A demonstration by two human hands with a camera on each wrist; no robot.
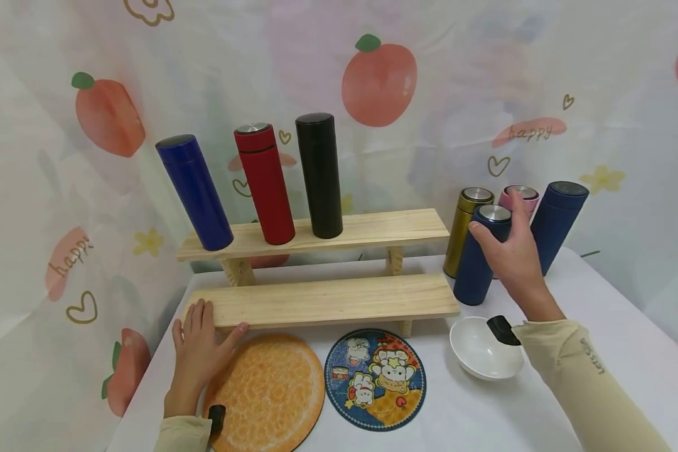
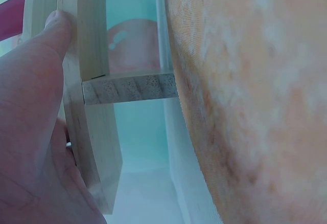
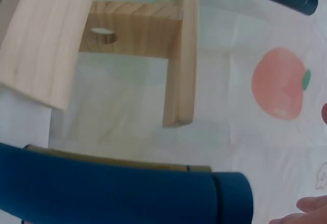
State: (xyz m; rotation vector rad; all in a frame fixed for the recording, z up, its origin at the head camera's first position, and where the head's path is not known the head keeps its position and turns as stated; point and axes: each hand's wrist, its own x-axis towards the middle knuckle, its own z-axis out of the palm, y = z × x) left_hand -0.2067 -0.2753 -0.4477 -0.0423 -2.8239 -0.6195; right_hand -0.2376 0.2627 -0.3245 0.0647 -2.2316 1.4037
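My left hand (image 1: 196,351) rests on the left end of the lower board (image 1: 333,301) of a two-step wooden rack. In the left wrist view its thumb (image 2: 55,29) lies against the board's edge. At the right, my right hand (image 1: 514,257) is spread near the top of a dark blue thermos flask (image 1: 473,270). From the right wrist, fingertips (image 3: 311,203) show apart from the flask's capped end. Close around stand a gold flask (image 1: 456,245), a partly hidden pink flask (image 1: 530,194) and another dark blue flask (image 1: 559,220).
Blue (image 1: 198,194), red (image 1: 267,188) and black (image 1: 319,176) flasks stand on the upper board (image 1: 384,229). In front lie an orange-brown round mat (image 1: 271,389) and a cartoon-printed round mat (image 1: 373,402). A white bowl (image 1: 480,351) sits below my right hand. A printed curtain hangs behind.
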